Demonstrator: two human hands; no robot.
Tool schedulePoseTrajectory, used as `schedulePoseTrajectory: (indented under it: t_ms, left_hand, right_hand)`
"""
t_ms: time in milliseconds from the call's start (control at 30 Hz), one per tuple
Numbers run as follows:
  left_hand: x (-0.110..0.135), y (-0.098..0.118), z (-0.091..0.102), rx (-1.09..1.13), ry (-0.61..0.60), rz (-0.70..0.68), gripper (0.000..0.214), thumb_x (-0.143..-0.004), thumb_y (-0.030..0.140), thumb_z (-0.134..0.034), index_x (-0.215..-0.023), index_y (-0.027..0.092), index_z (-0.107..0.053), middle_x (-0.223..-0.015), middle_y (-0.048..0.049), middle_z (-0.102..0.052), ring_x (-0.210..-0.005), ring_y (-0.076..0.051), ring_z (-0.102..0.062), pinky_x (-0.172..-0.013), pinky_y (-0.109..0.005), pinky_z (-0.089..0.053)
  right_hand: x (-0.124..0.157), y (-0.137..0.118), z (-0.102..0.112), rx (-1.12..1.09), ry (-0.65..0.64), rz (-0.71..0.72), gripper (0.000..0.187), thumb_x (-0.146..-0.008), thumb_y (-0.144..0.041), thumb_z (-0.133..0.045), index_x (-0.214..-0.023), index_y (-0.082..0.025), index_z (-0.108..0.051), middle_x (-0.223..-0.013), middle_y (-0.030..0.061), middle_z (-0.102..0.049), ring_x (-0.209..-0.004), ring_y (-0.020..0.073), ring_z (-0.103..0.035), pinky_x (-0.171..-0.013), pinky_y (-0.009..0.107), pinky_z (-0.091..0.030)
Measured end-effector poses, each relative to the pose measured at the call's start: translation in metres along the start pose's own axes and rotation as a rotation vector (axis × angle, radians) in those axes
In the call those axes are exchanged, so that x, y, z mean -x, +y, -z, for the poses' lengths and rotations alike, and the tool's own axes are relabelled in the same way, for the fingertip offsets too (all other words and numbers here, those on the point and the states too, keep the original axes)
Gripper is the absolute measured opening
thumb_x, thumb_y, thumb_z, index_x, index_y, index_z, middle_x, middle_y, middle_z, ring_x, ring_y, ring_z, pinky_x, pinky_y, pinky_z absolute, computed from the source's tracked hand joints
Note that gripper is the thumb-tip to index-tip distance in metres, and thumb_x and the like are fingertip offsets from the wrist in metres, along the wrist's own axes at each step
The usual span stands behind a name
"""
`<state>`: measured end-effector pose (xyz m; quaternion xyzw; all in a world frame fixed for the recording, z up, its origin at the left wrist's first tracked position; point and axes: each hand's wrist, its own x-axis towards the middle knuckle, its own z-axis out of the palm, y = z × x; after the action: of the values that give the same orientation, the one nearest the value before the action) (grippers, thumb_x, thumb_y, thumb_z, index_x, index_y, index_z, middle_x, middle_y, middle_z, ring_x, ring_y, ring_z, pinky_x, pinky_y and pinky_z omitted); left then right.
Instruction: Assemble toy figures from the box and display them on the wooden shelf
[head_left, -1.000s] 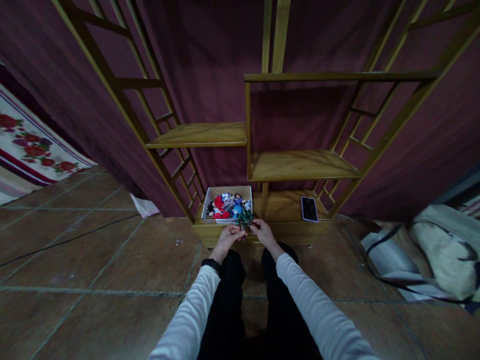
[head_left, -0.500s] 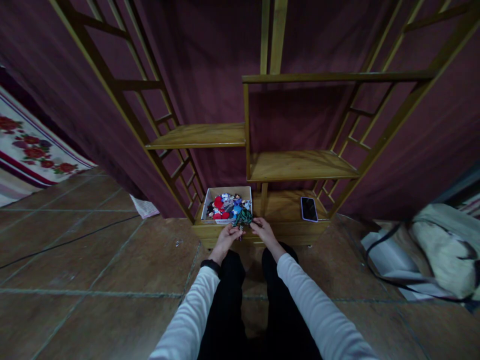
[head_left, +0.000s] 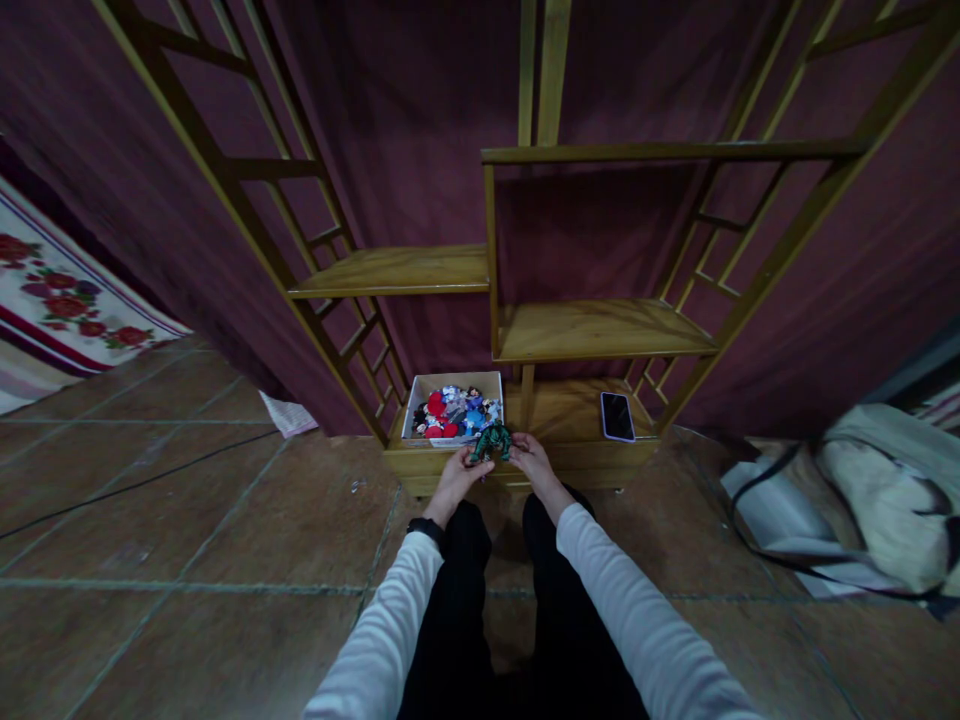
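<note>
A small green-and-black figurine [head_left: 492, 441] is held between my two hands, just in front of a white box [head_left: 495, 384]. My left hand [head_left: 459, 474] grips its left side, fingers closed. On the other side, my right hand [head_left: 531, 458] pinches it between thumb and fingers. Inside the box lies a jumble of small figures [head_left: 453, 410] in red, blue, grey and black. The finer shape of the held figurine is too small to make out.
The box stands on the bottom level of a wooden shelf unit [head_left: 600, 332]. A phone [head_left: 617, 416] lies to its right on that level. Bags [head_left: 877, 490] rest on the tiled floor at right; a dark cable [head_left: 142, 484] crosses the floor at left.
The figurine has been turned and spread a little and sits slightly further right. Both hands have shifted slightly to the right with it.
</note>
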<state>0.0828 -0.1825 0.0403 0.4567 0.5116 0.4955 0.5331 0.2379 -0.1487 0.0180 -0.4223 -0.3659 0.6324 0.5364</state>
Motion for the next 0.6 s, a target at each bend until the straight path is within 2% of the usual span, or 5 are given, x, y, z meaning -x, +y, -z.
schedulePoseTrajectory:
  t_ms: [167, 367, 600]
  left_hand:
    - [0.0016, 0.0029, -0.0059, -0.094, 0.087, -0.038, 0.037, -0.055, 0.035, -0.074, -0.083, 0.015, -0.061, -0.074, -0.003, -0.065, -0.063, -0.014, -0.057, -0.054, -0.021, -0.041]
    - [0.0014, -0.0025, -0.0085, -0.172, 0.225, -0.09, 0.027, -0.059, 0.035, -0.069, -0.078, 0.017, -0.061, -0.065, -0.0006, -0.062, -0.065, -0.015, -0.057, -0.058, -0.022, -0.042]
    - [0.0024, -0.0002, -0.0098, -0.174, 0.275, -0.072, 0.018, -0.061, 0.03, -0.066, -0.073, 0.018, -0.058, -0.059, 0.0014, -0.058, -0.065, -0.015, -0.057, -0.059, -0.023, -0.043]
  right_hand:
    - [0.002, 0.0002, -0.0052, 0.039, -0.013, 0.009, 0.036, -0.053, -0.032, -0.07, -0.083, -0.02, -0.054, -0.082, 0.0015, -0.062, -0.081, 0.0178, -0.06, -0.071, 0.031, -0.05]
    - [0.004, -0.0015, -0.0072, 0.028, -0.04, -0.008, 0.036, -0.052, -0.031, -0.071, -0.081, -0.02, -0.053, -0.082, -0.0002, -0.061, -0.076, 0.0156, -0.06, -0.07, 0.03, -0.049]
    - [0.0083, -0.0046, -0.0077, 0.06, -0.091, -0.042, 0.037, -0.052, -0.033, -0.07, -0.08, -0.021, -0.05, -0.083, -0.0015, -0.058, -0.072, 0.0137, -0.059, -0.07, 0.031, -0.049]
